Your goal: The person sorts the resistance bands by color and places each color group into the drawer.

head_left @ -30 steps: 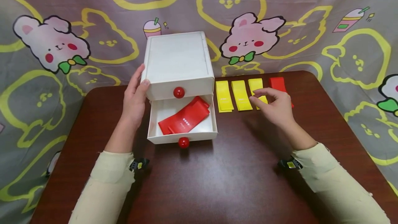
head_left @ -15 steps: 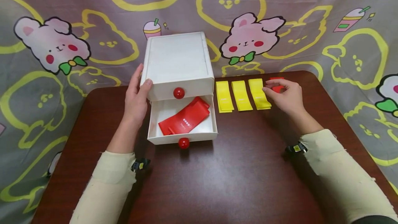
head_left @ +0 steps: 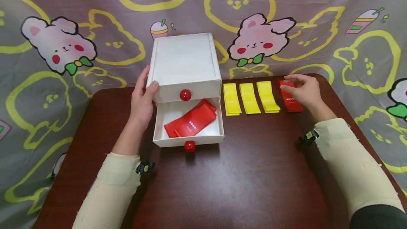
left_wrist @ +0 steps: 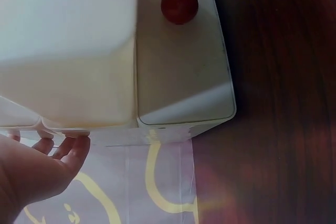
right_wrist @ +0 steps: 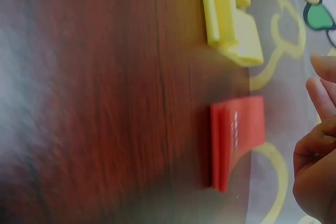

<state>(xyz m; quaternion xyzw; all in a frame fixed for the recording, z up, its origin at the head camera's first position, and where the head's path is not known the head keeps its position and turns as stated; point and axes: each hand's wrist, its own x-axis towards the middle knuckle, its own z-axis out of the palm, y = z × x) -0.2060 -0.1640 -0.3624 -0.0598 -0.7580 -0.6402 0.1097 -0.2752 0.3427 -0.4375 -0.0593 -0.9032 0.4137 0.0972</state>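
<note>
A white two-drawer box (head_left: 184,61) stands on the table, its lower drawer (head_left: 213,131) pulled out. Red resistance bands (head_left: 190,120), folded flat and printed with dots, lie inside that drawer. My left hand (head_left: 141,103) holds the box's left side, thumb at the upper front corner; the left wrist view shows its fingertips against the box. Over at the right, my right hand (head_left: 306,91) hovers at a folded red resistance band (head_left: 293,104), thumb and fingers apart. In the right wrist view a gap shows between this hand (right_wrist: 317,166) and the band.
Three folded yellow resistance bands (head_left: 249,98) lie in a row between the box and the red band. A patterned cloth (head_left: 190,6) hangs behind the table's back edge. Red round knobs (head_left: 185,95) stick out from both drawer fronts.
My right hand has moved right, from above the third yellow band to the red one, uncovering that yellow band. My left hand stays on the box.
</note>
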